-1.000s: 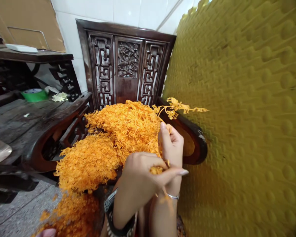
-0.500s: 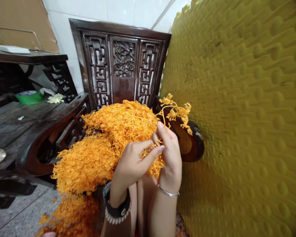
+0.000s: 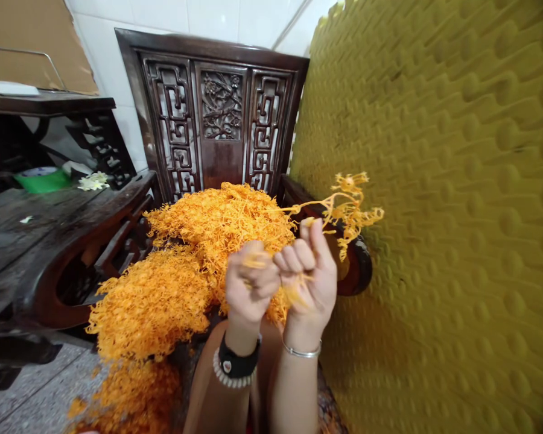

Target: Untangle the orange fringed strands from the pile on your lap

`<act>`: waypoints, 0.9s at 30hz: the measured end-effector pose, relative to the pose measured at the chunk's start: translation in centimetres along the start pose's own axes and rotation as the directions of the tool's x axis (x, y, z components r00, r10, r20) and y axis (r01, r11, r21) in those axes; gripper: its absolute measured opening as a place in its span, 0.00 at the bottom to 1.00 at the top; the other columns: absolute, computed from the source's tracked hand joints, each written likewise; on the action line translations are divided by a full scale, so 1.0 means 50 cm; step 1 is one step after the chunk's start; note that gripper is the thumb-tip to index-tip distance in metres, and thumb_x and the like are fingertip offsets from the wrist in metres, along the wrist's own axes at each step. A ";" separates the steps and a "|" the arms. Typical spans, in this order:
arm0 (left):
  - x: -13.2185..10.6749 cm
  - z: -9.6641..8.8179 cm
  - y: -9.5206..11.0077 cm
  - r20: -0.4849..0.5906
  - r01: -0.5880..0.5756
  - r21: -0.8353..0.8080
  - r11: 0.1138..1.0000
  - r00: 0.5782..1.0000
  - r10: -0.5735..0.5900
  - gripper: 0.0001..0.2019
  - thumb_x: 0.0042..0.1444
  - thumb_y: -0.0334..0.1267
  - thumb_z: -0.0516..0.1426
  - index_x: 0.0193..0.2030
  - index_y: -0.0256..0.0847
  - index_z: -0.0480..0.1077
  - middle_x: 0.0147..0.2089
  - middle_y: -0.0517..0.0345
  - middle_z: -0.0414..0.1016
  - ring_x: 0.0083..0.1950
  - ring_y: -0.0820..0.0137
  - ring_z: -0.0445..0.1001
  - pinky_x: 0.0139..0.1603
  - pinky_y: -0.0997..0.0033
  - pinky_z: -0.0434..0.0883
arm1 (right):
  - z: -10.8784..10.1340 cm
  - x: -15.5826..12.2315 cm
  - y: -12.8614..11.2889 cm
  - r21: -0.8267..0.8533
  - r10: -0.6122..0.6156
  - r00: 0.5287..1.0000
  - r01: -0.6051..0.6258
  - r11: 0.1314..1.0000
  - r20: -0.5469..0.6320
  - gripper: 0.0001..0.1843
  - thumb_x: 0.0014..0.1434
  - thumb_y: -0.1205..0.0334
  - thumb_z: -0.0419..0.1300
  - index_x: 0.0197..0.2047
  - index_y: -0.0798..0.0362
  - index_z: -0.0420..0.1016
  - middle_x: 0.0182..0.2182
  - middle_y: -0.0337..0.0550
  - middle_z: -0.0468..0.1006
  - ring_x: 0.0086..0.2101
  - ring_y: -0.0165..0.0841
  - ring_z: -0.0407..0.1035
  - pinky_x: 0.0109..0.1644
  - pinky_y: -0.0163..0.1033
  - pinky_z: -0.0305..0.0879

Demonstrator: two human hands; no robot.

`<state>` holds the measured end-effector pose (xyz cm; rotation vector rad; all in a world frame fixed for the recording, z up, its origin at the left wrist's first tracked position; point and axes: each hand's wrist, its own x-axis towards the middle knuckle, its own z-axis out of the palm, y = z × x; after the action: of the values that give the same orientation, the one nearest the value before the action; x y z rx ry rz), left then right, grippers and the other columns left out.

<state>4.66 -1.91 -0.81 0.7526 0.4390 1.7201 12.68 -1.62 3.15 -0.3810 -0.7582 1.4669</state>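
Note:
A big heap of orange stringy tangled strands (image 3: 185,265) lies on a dark carved wooden chair (image 3: 217,114). My left hand (image 3: 250,282) and my right hand (image 3: 310,274) are raised side by side in front of the heap, both closed on a bunch of the orange strands. A loose sprig of strands (image 3: 348,205) sticks up and to the right out of my right hand. A black band and a bead bracelet circle my left wrist; a thin silver bangle circles my right wrist.
A tall mustard-yellow bumpy foam sheet (image 3: 438,199) fills the right side, close to my right hand. At left stands a dark wooden table (image 3: 40,223) with a green tape roll (image 3: 43,179) and small white flowers (image 3: 92,180). More orange strands (image 3: 131,398) spill toward the grey floor.
Both hands have risen and curled into fists around the strands. The loose sprig has swung up and to the right. The view has shifted slightly right.

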 end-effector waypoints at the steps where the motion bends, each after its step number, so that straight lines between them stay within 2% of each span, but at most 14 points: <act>1: 0.000 -0.004 0.002 -0.036 -0.081 -0.023 0.996 0.996 0.081 0.22 0.57 0.53 0.51 0.21 0.42 0.49 0.15 0.71 0.40 0.15 0.81 0.34 0.10 0.81 0.42 | -0.007 0.002 -0.003 0.001 0.004 1.000 -0.004 1.000 0.006 0.18 0.57 0.49 0.57 0.23 0.49 0.57 0.10 0.23 0.38 0.14 0.24 0.28 0.15 0.31 0.35; 4: -0.001 -0.022 0.015 -0.082 -0.322 -0.112 0.940 0.946 0.314 0.22 0.60 0.52 0.48 0.23 0.42 0.46 0.15 0.71 0.32 0.18 0.79 0.22 0.09 0.79 0.32 | -0.026 0.011 -0.012 0.002 -0.044 0.999 0.044 0.999 -0.019 0.18 0.58 0.50 0.56 0.23 0.49 0.57 0.11 0.23 0.37 0.15 0.25 0.27 0.15 0.31 0.36; 5: -0.002 -0.027 0.021 -0.073 -0.381 -0.154 0.911 0.924 0.374 0.21 0.60 0.50 0.49 0.23 0.42 0.46 0.15 0.71 0.32 0.18 0.79 0.22 0.08 0.79 0.31 | -0.029 0.013 -0.013 0.006 -0.077 0.996 0.077 0.997 -0.037 0.19 0.59 0.51 0.56 0.22 0.49 0.56 0.11 0.24 0.37 0.15 0.25 0.28 0.16 0.31 0.38; 7: -0.005 -0.033 0.031 -0.054 -0.421 -0.249 0.872 0.905 0.422 0.20 0.61 0.47 0.49 0.24 0.41 0.47 0.15 0.72 0.37 0.17 0.80 0.21 0.07 0.81 0.32 | -0.026 0.014 -0.015 0.020 -0.135 0.989 0.136 0.990 -0.058 0.19 0.59 0.53 0.55 0.22 0.50 0.54 0.13 0.25 0.39 0.15 0.25 0.31 0.17 0.30 0.42; 9: -0.009 -0.034 0.036 -0.069 -0.380 -0.321 0.867 0.923 0.379 0.18 0.61 0.45 0.49 0.25 0.42 0.48 0.16 0.72 0.41 0.17 0.81 0.22 0.06 0.83 0.32 | -0.014 0.008 -0.015 0.044 -0.179 0.981 0.183 0.982 -0.074 0.18 0.61 0.54 0.53 0.22 0.51 0.55 0.14 0.27 0.41 0.16 0.25 0.36 0.20 0.30 0.47; 12: -0.014 -0.031 0.033 -0.092 -0.229 -0.360 0.905 0.973 0.210 0.14 0.58 0.44 0.53 0.28 0.43 0.53 0.18 0.74 0.45 0.16 0.83 0.21 0.05 0.84 0.29 | 0.010 -0.006 -0.014 0.073 -0.225 0.971 0.232 0.970 -0.085 0.17 0.62 0.53 0.49 0.24 0.51 0.59 0.17 0.30 0.48 0.18 0.25 0.45 0.24 0.31 0.54; 14: -0.015 -0.030 0.028 -0.074 -0.121 -0.383 0.916 0.992 0.100 0.12 0.56 0.44 0.55 0.31 0.43 0.55 0.18 0.75 0.46 0.16 0.84 0.21 0.04 0.85 0.27 | 0.021 -0.015 -0.013 0.066 -0.248 0.965 0.254 0.965 -0.085 0.15 0.61 0.53 0.49 0.26 0.51 0.63 0.20 0.33 0.52 0.21 0.25 0.50 0.27 0.31 0.57; 18: -0.014 -0.025 0.029 0.082 0.046 -0.414 0.909 0.997 -0.013 0.10 0.54 0.44 0.56 0.38 0.44 0.61 0.20 0.73 0.55 0.14 0.86 0.25 0.03 0.86 0.30 | 0.024 -0.025 -0.013 0.013 -0.276 0.956 0.279 0.960 -0.101 0.01 0.54 0.63 0.56 0.31 0.50 0.68 0.26 0.35 0.60 0.26 0.24 0.58 0.32 0.29 0.63; 20: -0.012 -0.018 0.036 0.190 0.098 -0.386 0.917 0.982 -0.025 0.10 0.53 0.42 0.56 0.42 0.45 0.64 0.23 0.71 0.57 0.13 0.86 0.29 0.03 0.86 0.35 | 0.019 -0.027 -0.014 0.005 -0.264 0.957 0.266 0.964 -0.119 0.07 0.50 0.69 0.59 0.34 0.50 0.69 0.29 0.35 0.64 0.28 0.22 0.62 0.34 0.26 0.64; 22: -0.011 -0.008 0.043 0.243 0.092 -0.332 0.939 0.970 -0.009 0.09 0.55 0.40 0.56 0.43 0.44 0.68 0.22 0.70 0.53 0.13 0.85 0.35 0.05 0.87 0.42 | 0.014 -0.028 -0.017 0.000 -0.241 0.962 0.243 0.970 -0.131 0.11 0.48 0.71 0.61 0.36 0.51 0.69 0.30 0.35 0.66 0.28 0.21 0.63 0.34 0.23 0.64; 23: -0.012 -0.003 0.045 0.237 0.064 -0.298 0.952 0.972 0.009 0.08 0.57 0.40 0.55 0.42 0.44 0.69 0.22 0.69 0.51 0.14 0.84 0.38 0.07 0.87 0.45 | 0.012 -0.028 -0.018 -0.004 -0.235 0.963 0.236 0.972 -0.130 0.12 0.48 0.72 0.62 0.36 0.51 0.69 0.30 0.35 0.66 0.28 0.20 0.63 0.33 0.23 0.64; 25: -0.014 0.004 0.045 0.171 -0.017 -0.205 0.979 0.984 0.053 0.10 0.60 0.42 0.52 0.39 0.42 0.71 0.20 0.68 0.47 0.15 0.83 0.41 0.10 0.87 0.49 | 0.008 -0.030 -0.021 -0.026 -0.236 0.965 0.235 0.972 -0.113 0.11 0.48 0.72 0.62 0.35 0.51 0.69 0.29 0.34 0.66 0.26 0.19 0.62 0.31 0.21 0.64; 27: -0.017 0.007 0.038 0.106 -0.101 -0.070 0.992 0.988 0.108 0.17 0.61 0.50 0.49 0.35 0.40 0.72 0.18 0.68 0.47 0.16 0.82 0.45 0.12 0.85 0.50 | 0.008 -0.031 -0.022 -0.061 -0.241 0.967 0.236 0.970 -0.083 0.10 0.49 0.73 0.61 0.35 0.51 0.69 0.29 0.34 0.67 0.26 0.19 0.62 0.29 0.21 0.63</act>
<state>3.65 -3.32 0.45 0.8313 0.2710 1.7714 13.32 -3.33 3.79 -0.3776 -0.7432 1.1991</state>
